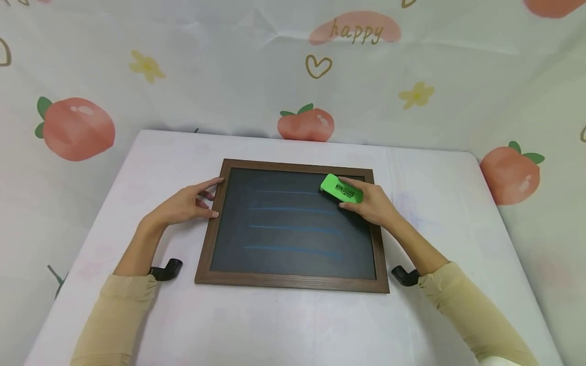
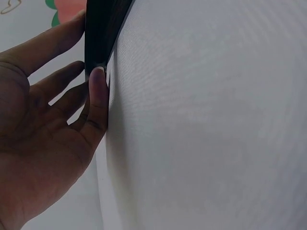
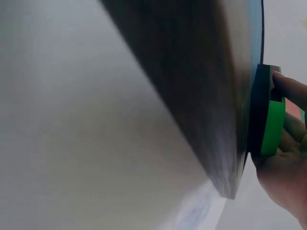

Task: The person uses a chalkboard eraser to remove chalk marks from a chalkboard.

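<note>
A wood-framed chalkboard is laid flat on the white table, between the two hands. The left hand is set against the frame's left edge, fingers straight and spread, thumb and fingertips touching the wood; nothing is gripped by it. In the left wrist view the same left hand is seen with its fingers pressed flat along the dark frame edge. A green eraser is gripped by the right hand, fingers curled over it, and is held down on the slate near the board's far corner on that hand's side. In the right wrist view the eraser is seen with its dark felt face against the slate, the fingertips wrapped over its green back. Four faint blue chalk lines are drawn across the slate, from the eraser's level back toward the person. The hands are well apart, with the width of the board between them. Beige sleeves are worn on both forearms. A fruit-print cloth backdrop is hung beyond the hands.
</note>
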`<state>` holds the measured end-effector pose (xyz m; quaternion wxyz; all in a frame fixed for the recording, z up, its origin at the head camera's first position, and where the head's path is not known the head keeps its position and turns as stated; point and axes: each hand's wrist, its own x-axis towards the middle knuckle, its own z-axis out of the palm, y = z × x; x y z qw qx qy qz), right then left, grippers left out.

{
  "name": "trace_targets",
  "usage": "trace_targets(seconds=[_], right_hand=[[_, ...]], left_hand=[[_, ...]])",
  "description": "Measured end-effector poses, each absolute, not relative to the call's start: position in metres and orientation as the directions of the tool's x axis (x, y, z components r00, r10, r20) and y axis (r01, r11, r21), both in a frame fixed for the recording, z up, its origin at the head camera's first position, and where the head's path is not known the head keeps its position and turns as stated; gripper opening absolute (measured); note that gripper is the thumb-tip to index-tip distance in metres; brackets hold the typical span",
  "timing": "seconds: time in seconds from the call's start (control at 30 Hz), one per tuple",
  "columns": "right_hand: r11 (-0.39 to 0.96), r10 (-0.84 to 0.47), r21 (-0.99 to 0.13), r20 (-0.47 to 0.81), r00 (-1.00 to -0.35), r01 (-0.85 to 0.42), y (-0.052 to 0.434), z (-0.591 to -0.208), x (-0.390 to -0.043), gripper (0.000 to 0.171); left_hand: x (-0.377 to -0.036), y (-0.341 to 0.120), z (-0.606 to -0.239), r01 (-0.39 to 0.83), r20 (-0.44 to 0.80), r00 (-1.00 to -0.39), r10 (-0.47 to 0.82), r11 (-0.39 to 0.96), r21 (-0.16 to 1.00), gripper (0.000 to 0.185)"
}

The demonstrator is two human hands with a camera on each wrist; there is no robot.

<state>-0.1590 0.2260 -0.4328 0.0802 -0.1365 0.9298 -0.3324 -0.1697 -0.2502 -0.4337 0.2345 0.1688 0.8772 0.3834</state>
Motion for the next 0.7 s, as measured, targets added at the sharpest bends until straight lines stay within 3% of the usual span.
trace_targets(seconds=[0.43, 0.7], right_hand=[[0.743, -0.32, -0.628, -0.032, -0.947, -0.23, 0.216, -0.434, -0.165, 0.065], [0.738, -0.27, -0.656, -0.068, -0.96, -0.161, 0.206, -0.434, -0.169, 0.065]], left_hand=[[-0.17, -0.25, -0.432, 0.09, -0.298, -0.834, 0.464, 0.648, 0.756, 0.091], [-0.17, -0.25, -0.435, 0.113, -0.279, -0.833, 0.477, 0.642, 0.758, 0.088]])
